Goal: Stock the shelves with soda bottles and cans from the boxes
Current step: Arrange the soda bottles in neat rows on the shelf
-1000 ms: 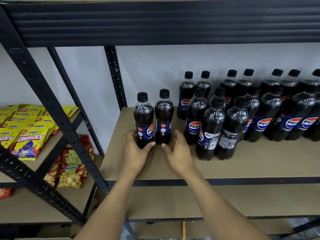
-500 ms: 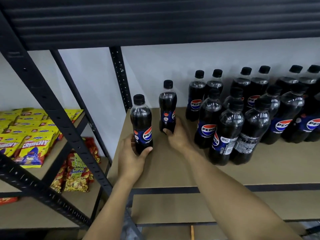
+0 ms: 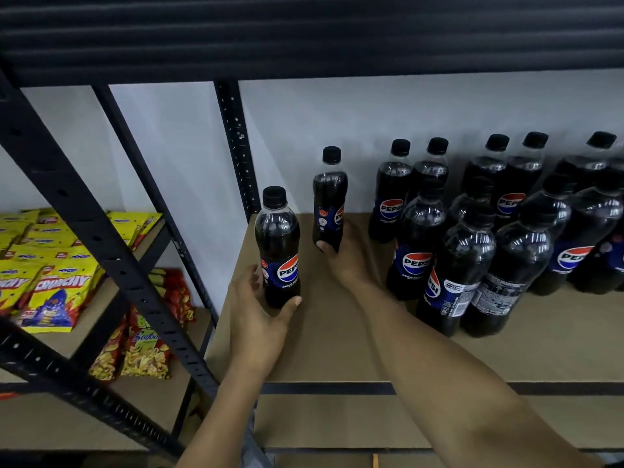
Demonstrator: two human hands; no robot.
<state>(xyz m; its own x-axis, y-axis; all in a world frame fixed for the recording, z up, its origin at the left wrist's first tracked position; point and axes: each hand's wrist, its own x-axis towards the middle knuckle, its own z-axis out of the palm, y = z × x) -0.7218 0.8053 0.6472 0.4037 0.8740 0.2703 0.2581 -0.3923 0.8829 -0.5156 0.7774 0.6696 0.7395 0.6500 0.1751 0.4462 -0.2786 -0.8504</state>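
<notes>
Two small dark Pepsi bottles with black caps stand on the brown shelf board [image 3: 337, 349]. My left hand [image 3: 260, 319] grips the near bottle [image 3: 278, 244] low on its body, at the shelf's left end. My right hand [image 3: 351, 255] holds the far bottle [image 3: 329, 197] at its base, deep on the shelf close to the white back wall. To the right stands a group of several larger Pepsi bottles [image 3: 472, 238], in rows from the wall forward.
A black perforated upright [image 3: 236, 146] stands at the shelf's back left corner, and a dark corrugated shelf [image 3: 304, 32] hangs overhead. On the neighbouring rack to the left lie yellow snack bags [image 3: 50, 292] and red-yellow bags [image 3: 145, 352] below. Another board sits under the shelf.
My right hand has pushed its bottle from beside the left one back toward the wall. The left hand has stayed on the near bottle, with the view moved closer.
</notes>
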